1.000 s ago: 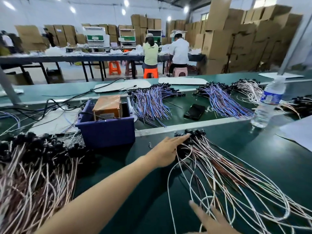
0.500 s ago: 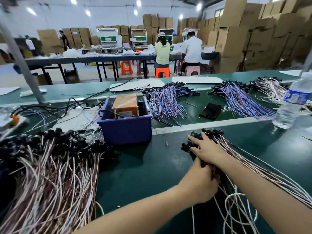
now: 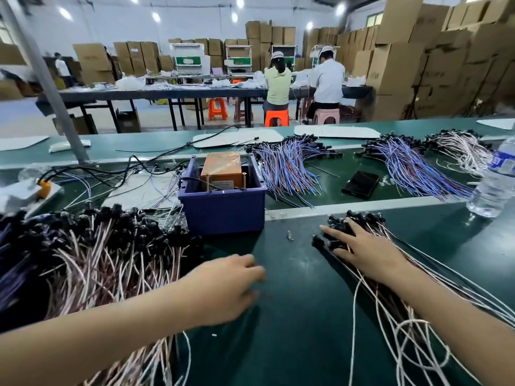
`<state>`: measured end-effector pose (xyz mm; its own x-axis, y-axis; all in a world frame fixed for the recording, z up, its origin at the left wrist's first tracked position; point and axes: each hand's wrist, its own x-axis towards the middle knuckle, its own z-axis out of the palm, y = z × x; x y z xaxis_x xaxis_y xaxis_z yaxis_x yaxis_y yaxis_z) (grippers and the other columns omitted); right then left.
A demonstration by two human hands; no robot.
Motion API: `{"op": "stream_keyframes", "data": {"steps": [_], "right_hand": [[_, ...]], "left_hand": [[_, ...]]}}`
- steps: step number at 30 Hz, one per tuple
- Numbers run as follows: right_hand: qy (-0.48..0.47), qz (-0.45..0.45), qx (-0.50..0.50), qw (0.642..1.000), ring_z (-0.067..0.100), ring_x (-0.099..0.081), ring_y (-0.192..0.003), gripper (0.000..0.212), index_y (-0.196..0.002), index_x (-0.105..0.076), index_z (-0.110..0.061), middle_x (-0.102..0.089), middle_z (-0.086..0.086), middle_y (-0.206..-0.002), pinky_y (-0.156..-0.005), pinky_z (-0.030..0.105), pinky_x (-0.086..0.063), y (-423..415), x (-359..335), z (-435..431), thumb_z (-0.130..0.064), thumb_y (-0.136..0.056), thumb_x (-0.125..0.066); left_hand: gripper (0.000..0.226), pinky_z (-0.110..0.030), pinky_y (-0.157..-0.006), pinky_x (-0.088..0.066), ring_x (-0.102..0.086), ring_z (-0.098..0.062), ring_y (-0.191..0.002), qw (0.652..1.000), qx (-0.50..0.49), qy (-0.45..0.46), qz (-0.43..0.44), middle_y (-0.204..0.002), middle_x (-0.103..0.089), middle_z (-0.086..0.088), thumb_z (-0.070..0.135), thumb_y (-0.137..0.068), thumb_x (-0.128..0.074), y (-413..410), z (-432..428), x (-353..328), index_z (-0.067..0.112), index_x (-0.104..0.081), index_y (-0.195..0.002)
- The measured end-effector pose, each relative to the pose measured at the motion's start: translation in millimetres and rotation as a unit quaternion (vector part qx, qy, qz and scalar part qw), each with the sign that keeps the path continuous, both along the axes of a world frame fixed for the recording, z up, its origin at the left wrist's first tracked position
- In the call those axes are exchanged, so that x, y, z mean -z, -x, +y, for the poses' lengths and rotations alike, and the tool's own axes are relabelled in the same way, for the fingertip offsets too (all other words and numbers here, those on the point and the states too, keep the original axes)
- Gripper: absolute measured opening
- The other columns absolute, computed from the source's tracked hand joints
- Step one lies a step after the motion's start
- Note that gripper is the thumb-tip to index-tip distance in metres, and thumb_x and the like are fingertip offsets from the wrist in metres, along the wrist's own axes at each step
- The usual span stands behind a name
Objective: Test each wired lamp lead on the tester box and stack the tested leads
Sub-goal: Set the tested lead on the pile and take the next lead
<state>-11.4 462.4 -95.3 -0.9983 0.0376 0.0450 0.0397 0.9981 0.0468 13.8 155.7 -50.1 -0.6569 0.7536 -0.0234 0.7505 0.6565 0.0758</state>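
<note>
Right hand (image 3: 362, 252) lies flat, fingers spread, on the right leads (image 3: 404, 247), while the left hand (image 3: 223, 285) hovers loosely curled and empty; likely squaring the stack, next pinch one lead for the tester (image 3: 223, 169).

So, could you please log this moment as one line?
right hand: flat on right lead bundle | left hand: over belt, holds nothing | tester box: untouched
</note>
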Motion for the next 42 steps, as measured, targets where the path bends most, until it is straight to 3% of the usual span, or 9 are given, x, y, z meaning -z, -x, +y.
{"op": "stream_keyframes", "data": {"steps": [4,8,13,16,21,24,30,36,42], "right_hand": [[-0.1,0.042,0.054,0.993,0.026,-0.061,-0.108,0.052,-0.143,-0.026,-0.046,-0.054,0.002,-0.13,-0.085,0.036,-0.046,0,-22,-31,-0.063,-0.093,-0.03],[-0.083,0.082,-0.047,0.992,0.023,-0.058,-0.111,0.038,-0.126,-0.049,-0.03,-0.061,-0.001,-0.117,-0.088,0.035,-0.044,-4,-40,-100,-0.051,-0.097,-0.036],[0.094,-0.086,-0.215,0.968,0.026,-0.052,-0.117,0.039,-0.131,-0.049,-0.037,-0.058,0.001,-0.124,-0.092,0.037,-0.044,-25,-37,-166,-0.05,-0.094,-0.044],[0.08,-0.086,-0.238,0.964,0.031,-0.052,-0.116,0.041,-0.134,-0.048,-0.031,-0.056,0.007,-0.124,-0.092,0.038,-0.044,-12,-29,-188,-0.041,-0.094,-0.047],[0.261,-0.029,-0.2,0.944,0.032,-0.048,-0.124,0.051,-0.145,-0.037,-0.023,-0.049,0.01,-0.137,-0.101,0.037,-0.041,34,-31,-218,-0.014,-0.096,-0.045],[0.307,-0.044,-0.184,0.933,0.03,-0.042,-0.13,0.055,-0.147,-0.031,-0.022,-0.043,0.008,-0.145,-0.106,0.038,-0.037,50,-27,-230,-0.007,-0.096,-0.043],[0.327,0.007,-0.099,0.94,0.028,-0.061,-0.1,0.035,-0.116,-0.053,-0.018,-0.066,0.005,-0.107,-0.083,0.035,-0.05,44,-2,-249,-0.021,-0.084,-0.069],[0.403,0.005,-0.099,0.91,0.025,-0.063,-0.091,0.027,-0.102,-0.058,-0.018,-0.069,0.006,-0.098,-0.078,0.031,-0.049,41,2,-255,-0.016,-0.079,-0.071],[0.444,0.034,-0.14,0.884,0.01,-0.057,-0.06,0.008,-0.077,-0.071,-0.016,-0.062,-0.006,-0.06,-0.057,0.018,-0.045,31,-32,-222,-0.014,-0.069,-0.073]], "left_hand": [[0.055,-0.03,-0.113,-0.025,-0.027,-0.017,-0.136,0.983,-0.13,0.127,0.017,-0.146,-0.032,0.003,0.051,-0.097,-0.039,8,-73,15,0.03,-0.028,-0.146],[0.038,-0.024,-0.106,-0.029,-0.037,-0.014,-0.126,0.991,-0.125,0.033,0.035,-0.133,-0.042,0.006,0.031,-0.099,-0.045,-1,-88,33,0.026,-0.042,-0.136],[0.035,-0.015,-0.104,-0.025,-0.037,-0.015,-0.129,0.981,-0.166,-0.094,0.023,-0.143,-0.032,0.0,0.009,-0.09,-0.056,-1,-98,39,0.018,-0.055,-0.123],[0.036,-0.015,-0.102,-0.026,-0.043,-0.017,-0.122,0.963,-0.232,-0.138,0.011,-0.136,-0.035,-0.003,0.012,-0.087,-0.062,5,-92,36,0.018,-0.056,-0.122],[0.015,-0.033,-0.085,-0.041,-0.048,-0.02,-0.086,0.938,-0.286,-0.196,-0.003,-0.107,-0.041,-0.002,0.007,-0.084,-0.058,18,-75,24,0.016,-0.052,-0.094],[0.018,-0.026,-0.074,-0.035,-0.046,-0.02,-0.08,0.932,-0.285,-0.222,0.002,-0.103,-0.037,-0.002,0.001,-0.082,-0.055,20,-73,23,0.016,-0.047,-0.088],[0.019,-0.032,-0.082,-0.039,-0.049,-0.025,-0.088,0.939,-0.269,-0.215,0.022,-0.107,-0.039,-0.006,-0.005,-0.081,-0.048,25,-74,23,0.013,-0.046,-0.089],[0.026,-0.028,-0.086,-0.034,-0.046,-0.025,-0.098,0.957,-0.237,-0.147,0.082,-0.11,-0.045,-0.01,-0.004,-0.08,-0.047,32,-69,28,0.008,-0.046,-0.102],[0.039,-0.04,-0.077,-0.049,-0.055,-0.023,-0.097,0.954,-0.236,-0.16,0.091,-0.104,-0.052,0.001,0.026,-0.096,-0.047,36,-77,39,0.02,-0.035,-0.132]]}}
